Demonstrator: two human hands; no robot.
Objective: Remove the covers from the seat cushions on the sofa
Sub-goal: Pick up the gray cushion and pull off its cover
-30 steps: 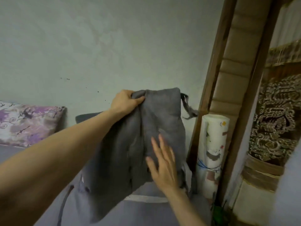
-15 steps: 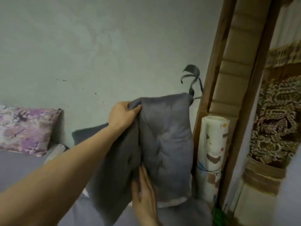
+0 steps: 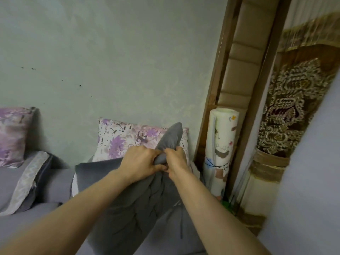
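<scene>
Both hands are meeting at the middle of the view, bunching up a dark grey cushion cover (image 3: 139,203) that is lying draped over the grey sofa (image 3: 36,223). The left hand (image 3: 142,162) is closing its fingers around a gathered fold of the cloth, and the right hand (image 3: 176,161), just beside it at three o'clock and touching it at the fingertips, is pinching the same fold. A pointed corner of the cover is sticking up toward twelve o'clock from between the hands, while the rest is hanging down toward six o'clock between the two forearms. Behind the hands, at twelve o'clock, a floral purple pillow (image 3: 127,138) is leaning against the pale green wall (image 3: 110,52). A second floral pillow (image 3: 13,135) is sitting at nine o'clock, with a lace-edged cushion (image 3: 27,183) lying below it. At three o'clock a rolled white mat (image 3: 220,150) is standing upright beside a padded beige panel (image 3: 244,57), and a patterned brown carpet roll (image 3: 287,111) is standing farther right.
</scene>
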